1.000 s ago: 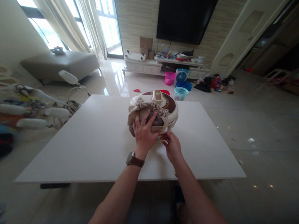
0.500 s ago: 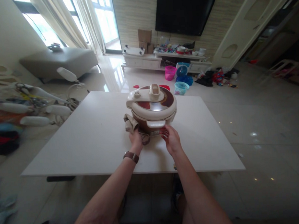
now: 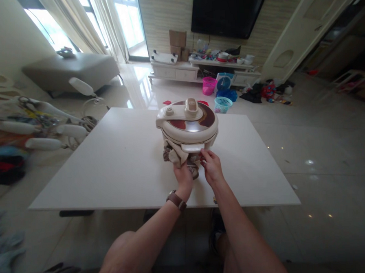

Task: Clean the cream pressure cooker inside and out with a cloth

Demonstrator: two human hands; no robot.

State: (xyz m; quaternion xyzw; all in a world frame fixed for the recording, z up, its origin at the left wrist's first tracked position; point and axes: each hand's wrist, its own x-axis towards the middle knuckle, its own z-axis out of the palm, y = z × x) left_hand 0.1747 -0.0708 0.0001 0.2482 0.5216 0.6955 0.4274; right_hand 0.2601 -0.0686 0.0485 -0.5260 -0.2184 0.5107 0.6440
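Observation:
A cream electric pressure cooker (image 3: 188,132) with a brown, glossy lid stands on the white table (image 3: 135,163). A crumpled beige-brown cloth (image 3: 177,154) is bunched in my left hand (image 3: 183,176), which presses it against the cooker's lower front, below the front handle (image 3: 193,147). My right hand (image 3: 212,166) is closed at the right end of that handle, thumb and fingertips at the cooker's edge. Part of the cooker's lower body is hidden behind the cloth and both hands.
Beyond the table, a pink basket (image 3: 209,86) and a turquoise basket (image 3: 223,104) stand on the tiled floor. A low white cabinet (image 3: 174,74) runs beneath the television (image 3: 229,12). On the left are a grey bench (image 3: 72,73) and white-armed equipment (image 3: 44,144).
My left hand has slid right with the cloth along the cooker's front, closer to my right hand. My right hand stays at the handle's right end, shifted slightly.

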